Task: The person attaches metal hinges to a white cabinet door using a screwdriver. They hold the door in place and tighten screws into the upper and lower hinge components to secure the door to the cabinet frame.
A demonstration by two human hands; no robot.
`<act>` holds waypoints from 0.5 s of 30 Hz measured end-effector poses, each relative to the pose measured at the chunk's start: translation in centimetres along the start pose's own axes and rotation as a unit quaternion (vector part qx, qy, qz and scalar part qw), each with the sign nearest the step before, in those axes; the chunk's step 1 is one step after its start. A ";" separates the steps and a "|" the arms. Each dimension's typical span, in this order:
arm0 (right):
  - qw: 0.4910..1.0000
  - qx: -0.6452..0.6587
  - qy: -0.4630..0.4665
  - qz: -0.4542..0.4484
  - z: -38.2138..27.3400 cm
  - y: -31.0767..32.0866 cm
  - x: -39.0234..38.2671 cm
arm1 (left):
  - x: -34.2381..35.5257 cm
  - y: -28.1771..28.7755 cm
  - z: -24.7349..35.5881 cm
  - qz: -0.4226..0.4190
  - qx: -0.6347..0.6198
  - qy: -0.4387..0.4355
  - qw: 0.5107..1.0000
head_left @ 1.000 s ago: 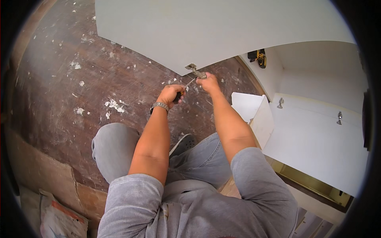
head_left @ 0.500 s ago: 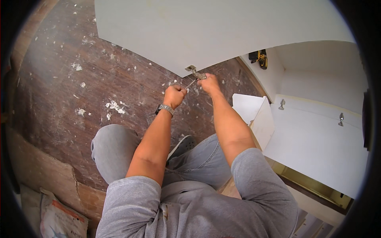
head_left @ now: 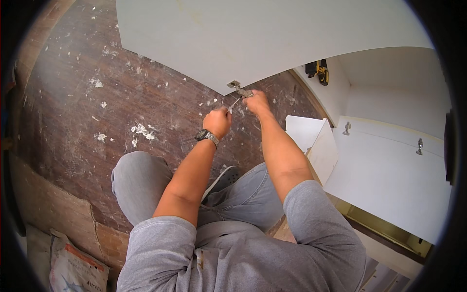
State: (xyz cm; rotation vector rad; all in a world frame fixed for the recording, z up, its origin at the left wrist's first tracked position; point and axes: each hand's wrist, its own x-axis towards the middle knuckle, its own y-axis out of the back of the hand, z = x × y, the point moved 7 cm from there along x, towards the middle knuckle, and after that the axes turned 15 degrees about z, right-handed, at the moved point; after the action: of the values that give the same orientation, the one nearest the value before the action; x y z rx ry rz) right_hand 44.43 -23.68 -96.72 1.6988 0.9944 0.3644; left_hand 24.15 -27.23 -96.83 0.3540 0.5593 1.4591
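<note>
A white cabinet door (head_left: 233, 39) carries a metal hinge (head_left: 235, 84) at its near corner. My right hand (head_left: 258, 103) is closed with its fingertips on the hinge's arm. In my left hand (head_left: 217, 121) is a screwdriver (head_left: 235, 103); the fist hides its handle, and its thin shaft slants up and right to the hinge arm beside my right fingers. A metal wristwatch (head_left: 208, 136) sits on my left wrist.
To the right stands a white cabinet (head_left: 384, 175) with more hinges (head_left: 420, 146) on its panel. A yellow and black power tool (head_left: 318, 71) is at its far end. A white board piece (head_left: 306, 131) stands by my right arm. Plaster bits (head_left: 142, 130) dot the brown floor. A printed sack (head_left: 78, 267) lies lower left.
My left hand has turned at the wrist, rolling the watch face into view, while the shaft stays at the hinge arm. My right hand keeps its place on the hinge.
</note>
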 end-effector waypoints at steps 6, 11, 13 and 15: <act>1.000 0.000 0.011 0.009 -0.2 -0.3 0.0 | -0.3 0.1 0.3 0.042 0.013 -0.056 0.998; 1.000 -0.007 0.020 0.018 0.7 -0.7 0.8 | -0.6 -0.3 0.7 0.046 0.041 -0.094 0.994; 1.000 -0.010 0.007 0.009 0.9 -1.0 0.7 | -0.8 -0.4 0.6 0.048 0.050 -0.107 0.992; 1.000 0.000 0.009 0.013 0.9 -1.0 0.8 | -0.8 -0.5 0.5 0.051 0.047 -0.112 0.991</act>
State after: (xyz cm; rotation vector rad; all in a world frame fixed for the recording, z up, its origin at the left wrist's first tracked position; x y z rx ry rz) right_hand 45.07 -23.55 -98.17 1.7129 0.9859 0.3970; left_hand 24.85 -28.00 -96.54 0.6194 0.4339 1.4703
